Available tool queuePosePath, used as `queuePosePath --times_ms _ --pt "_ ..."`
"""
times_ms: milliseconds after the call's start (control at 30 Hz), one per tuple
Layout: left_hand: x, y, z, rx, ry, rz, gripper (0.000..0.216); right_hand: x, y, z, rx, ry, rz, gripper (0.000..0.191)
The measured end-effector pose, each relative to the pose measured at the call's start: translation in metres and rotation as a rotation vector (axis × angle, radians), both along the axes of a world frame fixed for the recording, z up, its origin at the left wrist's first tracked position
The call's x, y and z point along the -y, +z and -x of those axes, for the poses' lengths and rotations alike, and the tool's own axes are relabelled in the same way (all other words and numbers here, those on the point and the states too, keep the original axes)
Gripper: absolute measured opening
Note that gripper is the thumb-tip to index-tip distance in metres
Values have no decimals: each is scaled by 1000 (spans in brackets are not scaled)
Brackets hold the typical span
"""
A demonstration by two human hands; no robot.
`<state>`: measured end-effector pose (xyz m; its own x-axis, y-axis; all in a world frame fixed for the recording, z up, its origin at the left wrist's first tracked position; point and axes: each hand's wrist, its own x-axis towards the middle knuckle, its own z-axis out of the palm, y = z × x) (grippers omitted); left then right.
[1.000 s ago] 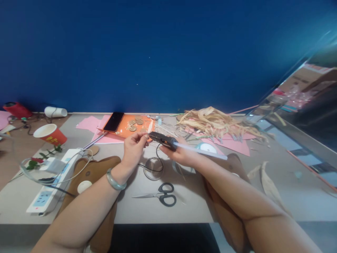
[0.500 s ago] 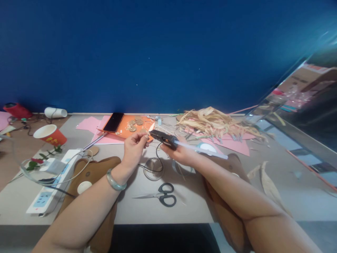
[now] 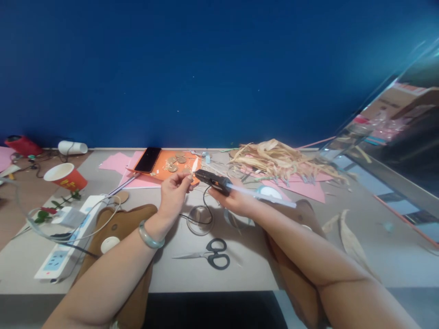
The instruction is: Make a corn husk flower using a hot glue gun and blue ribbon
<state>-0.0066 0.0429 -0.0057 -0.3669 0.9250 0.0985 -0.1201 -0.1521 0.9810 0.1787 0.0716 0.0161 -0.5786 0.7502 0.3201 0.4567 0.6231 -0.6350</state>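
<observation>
Between the fingertips of my left hand is a small pale leaf-shaped piece, its tip pointing up. My right hand is wrapped round a black hot glue gun, a long translucent glue stick sticking out of its back end. The gun's nozzle meets or nearly meets the base of the pale piece; I cannot tell whether they touch. Below the hands, black-handled scissors lie on the table near a coil of wire.
An orange sheet at the back bears a black phone and small round discs. Dried husks are heaped on pink paper at right. On the left are a power strip and a paper cup. Brown pads lie under both forearms.
The pale piece has turned more upright and shifted slightly left in my left fingertips. My right hand and the glue gun have stayed almost still.
</observation>
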Motion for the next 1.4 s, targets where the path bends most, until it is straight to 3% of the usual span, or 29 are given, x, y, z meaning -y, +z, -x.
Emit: queuePosePath --times_ms 1400 --pt "-3 -9 2 -111 -2 -55 21 4 6 1 57 0 29 27"
